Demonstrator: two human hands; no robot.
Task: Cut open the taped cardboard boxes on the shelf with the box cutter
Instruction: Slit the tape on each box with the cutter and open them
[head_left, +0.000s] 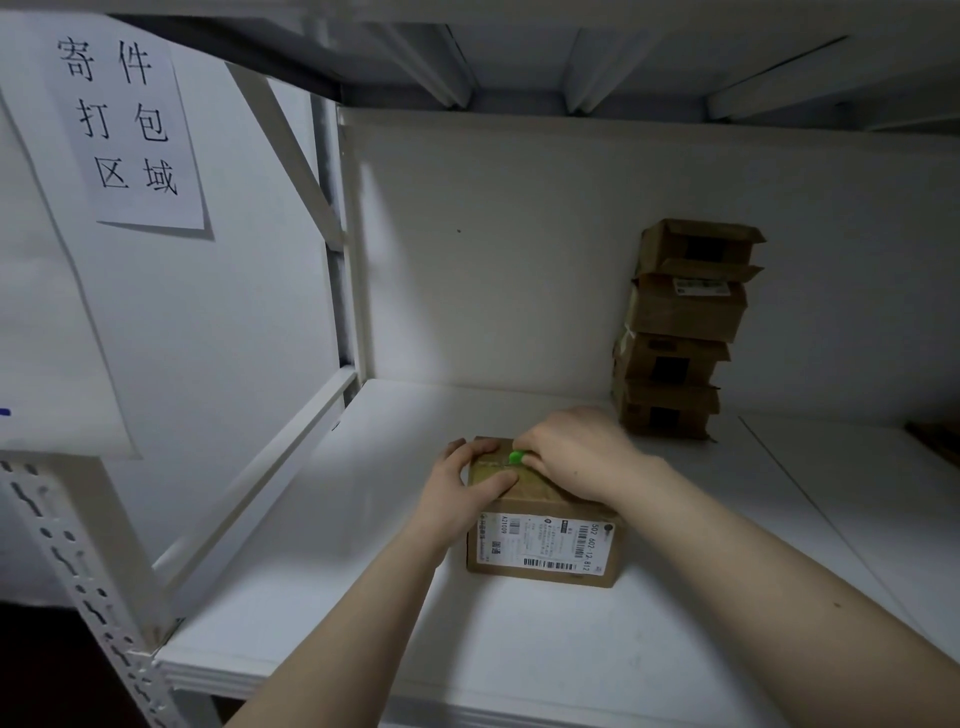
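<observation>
shelf unit (78, 561): white metal racking; perforated upright post at 8 o'clock, cross beams overhead at 12 o'clock.
shelf board (363, 597): white, flat, fills the lower half of the view; carries all the boxes.
paper sign (130, 119): white sheet with six black chinese characters, fixed to the side panel at 10 o'clock.
stack of cardboard boxes (680, 332): four brown boxes piled one on another at 3 o'clock, against the back panel; a flap juts out on the top box.
cardboard box (535, 499): brown, alone on the shelf board at 5 o'clock, well apart from the stack; both hands are on its top face.
shipping label (545, 543): white with barcodes, on the near side face of the cardboard box.
left hand (462, 493): at the 9 o'clock side of the box; fingers curled over the far left edge, thumb laid across the top face, gripping the box.
right hand (576, 457): at the box's far end, 12 o'clock; fingers curled tight round the box cutter.
box cutter (515, 457): green; only a small part shows between the two hands, touching the top face of the box. blade cannot be seen.
</observation>
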